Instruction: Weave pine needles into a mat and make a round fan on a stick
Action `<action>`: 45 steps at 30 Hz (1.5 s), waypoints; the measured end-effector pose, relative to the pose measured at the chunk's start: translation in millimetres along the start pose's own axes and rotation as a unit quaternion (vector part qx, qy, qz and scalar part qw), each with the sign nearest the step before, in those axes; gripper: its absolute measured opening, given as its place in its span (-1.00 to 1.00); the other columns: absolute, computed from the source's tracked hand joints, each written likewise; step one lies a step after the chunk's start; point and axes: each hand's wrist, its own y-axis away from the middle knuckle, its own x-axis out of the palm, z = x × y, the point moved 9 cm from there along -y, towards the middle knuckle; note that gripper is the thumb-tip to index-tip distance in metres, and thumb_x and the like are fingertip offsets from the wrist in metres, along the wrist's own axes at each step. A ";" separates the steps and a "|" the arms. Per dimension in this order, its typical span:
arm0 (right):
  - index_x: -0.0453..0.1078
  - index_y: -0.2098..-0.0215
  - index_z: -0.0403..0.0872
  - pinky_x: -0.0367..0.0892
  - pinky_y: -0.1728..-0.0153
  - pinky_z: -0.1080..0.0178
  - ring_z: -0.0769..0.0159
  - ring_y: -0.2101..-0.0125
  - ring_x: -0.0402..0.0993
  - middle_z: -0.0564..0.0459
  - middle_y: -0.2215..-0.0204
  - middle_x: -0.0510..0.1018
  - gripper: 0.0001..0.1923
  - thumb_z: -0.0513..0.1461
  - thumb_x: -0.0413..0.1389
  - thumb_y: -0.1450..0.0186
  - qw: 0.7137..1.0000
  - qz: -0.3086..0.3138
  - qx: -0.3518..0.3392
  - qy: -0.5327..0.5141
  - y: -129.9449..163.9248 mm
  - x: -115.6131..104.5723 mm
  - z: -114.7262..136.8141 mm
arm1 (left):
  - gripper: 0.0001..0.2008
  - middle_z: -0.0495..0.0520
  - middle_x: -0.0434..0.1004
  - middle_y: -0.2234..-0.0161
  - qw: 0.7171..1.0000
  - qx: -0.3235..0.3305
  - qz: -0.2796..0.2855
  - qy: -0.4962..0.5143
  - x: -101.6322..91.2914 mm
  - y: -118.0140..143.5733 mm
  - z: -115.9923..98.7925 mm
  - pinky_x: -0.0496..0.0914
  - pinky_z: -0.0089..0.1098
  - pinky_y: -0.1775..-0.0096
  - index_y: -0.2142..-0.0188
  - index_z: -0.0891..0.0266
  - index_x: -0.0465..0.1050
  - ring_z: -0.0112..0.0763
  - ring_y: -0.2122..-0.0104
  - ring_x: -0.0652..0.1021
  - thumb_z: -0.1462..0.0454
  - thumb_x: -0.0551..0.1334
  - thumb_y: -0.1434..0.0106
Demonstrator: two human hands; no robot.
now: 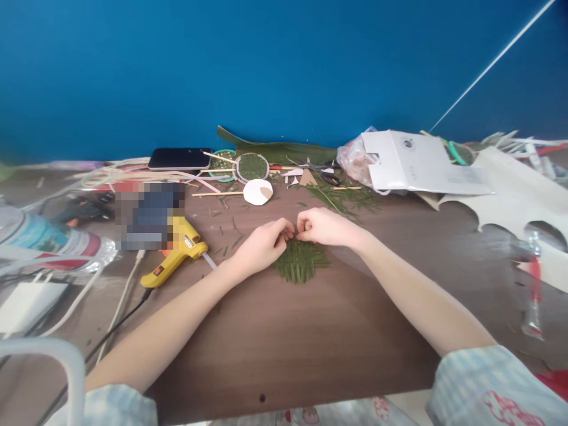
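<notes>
A small mat of woven green leaf strips [300, 264] lies flat on the brown table [310, 343]. My left hand [262, 244] and my right hand [323, 227] meet at the mat's far edge, fingertips almost touching each other. Both pinch the leaf strips there with curled fingers. The far edge of the mat is hidden under the fingers.
A yellow glue gun [177, 253] lies left of my hands, its cord running to the table's front edge. Behind lie a white disc [258, 191], a round green woven piece [251, 166], a phone [180, 158], loose leaf strips [341, 197], a white carton [417, 163] and white cut paper [515, 195].
</notes>
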 end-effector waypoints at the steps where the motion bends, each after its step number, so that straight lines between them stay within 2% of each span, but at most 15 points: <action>1: 0.30 0.51 -0.05 0.11 0.51 0.35 0.40 0.54 0.37 0.14 0.60 0.49 -0.94 -0.25 0.12 -0.07 1.000 0.001 -0.002 -0.002 -0.1 0.0 0.0 | -0.76 -0.02 0.46 0.36 1.000 -0.003 0.004 0.001 0.6 -0.2 0.7 0.36 -0.44 0.25 0.30 0.21 0.27 -0.45 0.32 0.50 0.50 0.00 -0.09; 6: 0.27 0.47 -0.05 0.14 0.52 0.35 0.40 0.56 0.37 0.16 0.65 0.47 -0.97 -0.26 0.06 -0.09 0.998 0.009 -0.033 -0.045 0.5 -1.8 1.4 | -0.77 -0.01 0.47 0.35 1.000 -0.011 0.008 -0.005 0.4 -0.5 0.7 0.35 -0.43 0.25 0.29 0.21 0.29 -0.44 0.32 0.50 0.48 0.01 -0.11; 14: 0.10 0.37 -0.02 0.11 0.53 0.36 0.42 0.56 0.31 0.20 0.61 0.49 -0.86 -0.34 -0.06 -0.10 0.987 -0.023 -0.087 -0.135 6.1 -11.4 14.9 | -0.97 -0.02 0.41 0.41 0.999 0.001 0.007 -0.032 2.7 -1.9 -4.1 0.30 -0.43 0.30 0.39 0.24 0.34 -0.42 0.38 0.45 0.34 0.14 -0.17; 22: 0.10 0.37 -0.02 0.10 0.50 0.34 0.41 0.56 0.28 0.20 0.58 0.49 -0.87 -0.34 -0.06 -0.12 0.982 -0.027 -0.117 -0.147 7.5 -11.4 22.3 | -0.86 -0.02 0.38 0.42 0.999 0.003 0.011 -0.033 2.8 -1.8 -4.8 0.29 -0.43 0.32 0.40 0.24 0.38 -0.42 0.39 0.44 0.23 0.13 -0.23; 28: 0.12 0.36 -0.03 0.14 0.45 0.33 0.40 0.50 0.36 0.16 0.55 0.51 -0.94 -0.30 -0.07 -0.18 0.977 -0.016 -0.125 -0.174 10.4 -13.1 25.1 | -0.75 0.00 0.39 0.42 0.999 0.012 0.015 -0.027 0.3 -2.5 -6.7 0.29 -0.43 0.27 0.36 0.23 0.39 -0.43 0.37 0.43 0.27 -0.03 -0.31; 31: 0.19 0.37 -0.04 0.15 0.44 0.32 0.40 0.50 0.34 0.14 0.53 0.49 -0.97 -0.28 -0.06 -0.20 0.981 -0.039 -0.118 -0.150 8.5 -17.6 18.1 | -0.76 0.00 0.39 0.44 0.999 0.002 0.011 -0.033 -1.1 -2.8 -5.2 0.28 -0.44 0.29 0.42 0.25 0.36 -0.43 0.39 0.43 0.30 -0.02 -0.30; 34: 0.28 0.42 -0.06 0.14 0.43 0.32 0.39 0.46 0.32 0.11 0.47 0.44 -0.97 -0.29 0.01 -0.14 0.988 -0.073 -0.113 -0.079 4.2 -20.5 8.4 | -0.78 0.01 0.43 0.43 0.999 -0.011 0.006 -0.035 -1.6 -2.8 -2.5 0.28 -0.43 0.30 0.44 0.25 0.33 -0.41 0.39 0.44 0.31 -0.02 -0.28; 36: 0.30 0.44 -0.07 0.12 0.45 0.33 0.39 0.47 0.29 0.11 0.47 0.40 -0.96 -0.30 0.05 -0.09 0.991 -0.057 -0.111 -0.043 0.8 -14.2 4.2 | -0.79 0.01 0.45 0.42 0.999 -0.017 0.006 -0.034 -1.4 -2.9 -1.1 0.28 -0.43 0.30 0.44 0.25 0.33 -0.41 0.38 0.45 0.31 -0.02 -0.27; 40: 0.26 0.35 -0.05 0.08 0.48 0.33 0.38 0.46 0.26 0.13 0.47 0.37 -0.82 -0.27 0.13 -0.06 0.995 -0.019 -0.101 -0.020 -1.8 -1.8 1.7 | -0.80 0.00 0.46 0.45 0.999 -0.030 0.007 -0.033 -1.7 -3.2 1.5 0.28 -0.43 0.32 0.44 0.24 0.33 -0.41 0.40 0.45 0.32 -0.02 -0.24; 45: 0.26 0.38 -0.05 0.09 0.41 0.32 0.31 0.36 0.25 0.10 0.43 0.33 -0.84 -0.27 0.13 -0.06 0.991 -0.031 -0.126 0.015 0.2 -0.9 8.9 | -0.80 0.00 0.48 0.44 0.999 -0.036 0.005 -0.031 -2.6 -3.3 2.7 0.27 -0.44 0.34 0.45 0.24 0.33 -0.42 0.41 0.46 0.32 -0.02 -0.22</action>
